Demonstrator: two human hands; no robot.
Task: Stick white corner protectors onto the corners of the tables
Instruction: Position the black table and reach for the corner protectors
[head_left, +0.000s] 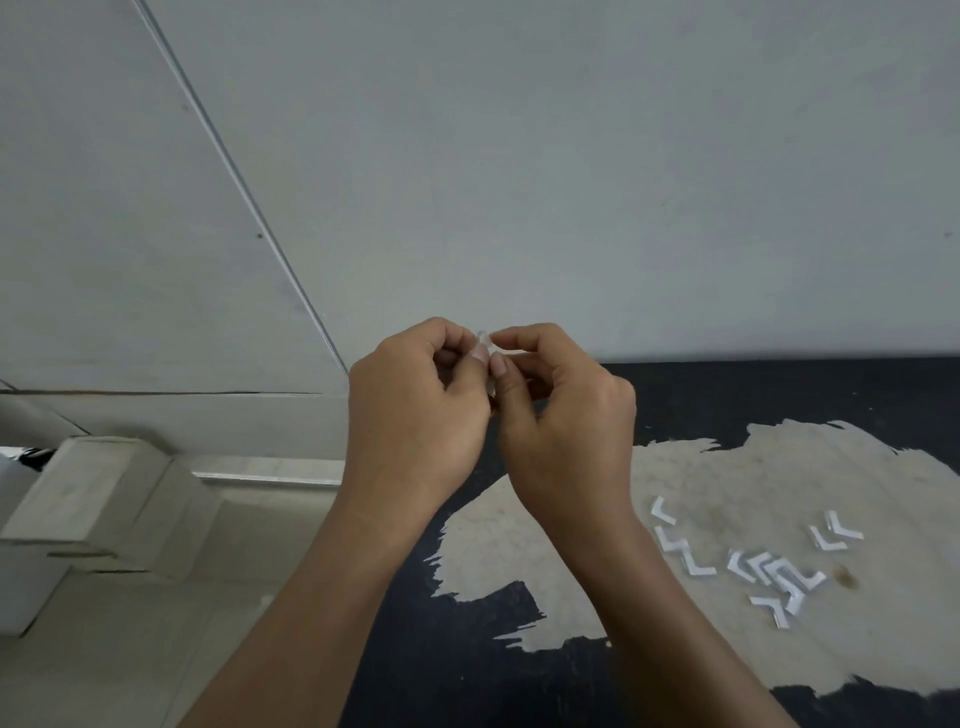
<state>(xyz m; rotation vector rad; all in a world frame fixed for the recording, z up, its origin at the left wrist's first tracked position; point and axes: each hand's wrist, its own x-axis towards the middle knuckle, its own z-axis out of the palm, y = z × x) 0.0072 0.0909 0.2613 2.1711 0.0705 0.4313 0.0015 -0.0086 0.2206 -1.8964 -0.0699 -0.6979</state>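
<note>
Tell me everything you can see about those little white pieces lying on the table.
The loose corner protectors are small, white L-shaped pieces, glossy like plastic. Roughly a dozen lie scattered on the worn pale patch of the black table, several overlapping in a middle cluster, the others singly or paired. Only the table touches them.

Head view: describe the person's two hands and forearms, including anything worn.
The left hand and right hand are bare: no gloves, rings, watch or bracelets. Both forearms are uncovered to the frame's bottom edge, with no sleeve in view. The fingers have short, unpainted nails.
</note>
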